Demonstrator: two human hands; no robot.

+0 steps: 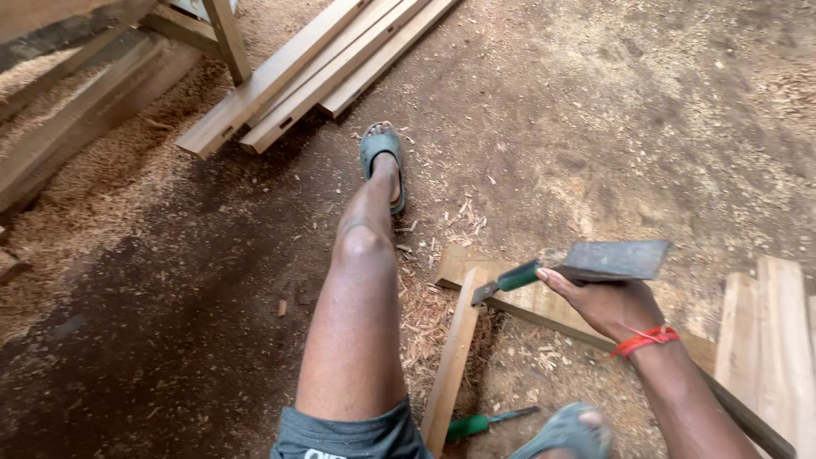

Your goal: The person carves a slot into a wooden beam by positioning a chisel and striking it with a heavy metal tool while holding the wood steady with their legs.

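Sawdust covers the workshop floor [170,280]. Right hand [608,302], fingers curled, grips a green-handled chisel [508,280] and flat grey block [616,259] above a plank [452,357].

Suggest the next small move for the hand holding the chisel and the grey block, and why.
Probably bring the green-handled chisel tip down onto the narrow wood strip. The right hand holds chisel and flat grey block together above the wood, blade aimed at the strip's upper end, chips lying around it. The left hand is out of view.

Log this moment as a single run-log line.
right hand: holds green-handled chisel and flat block | left hand: unseen | second chisel: on floor
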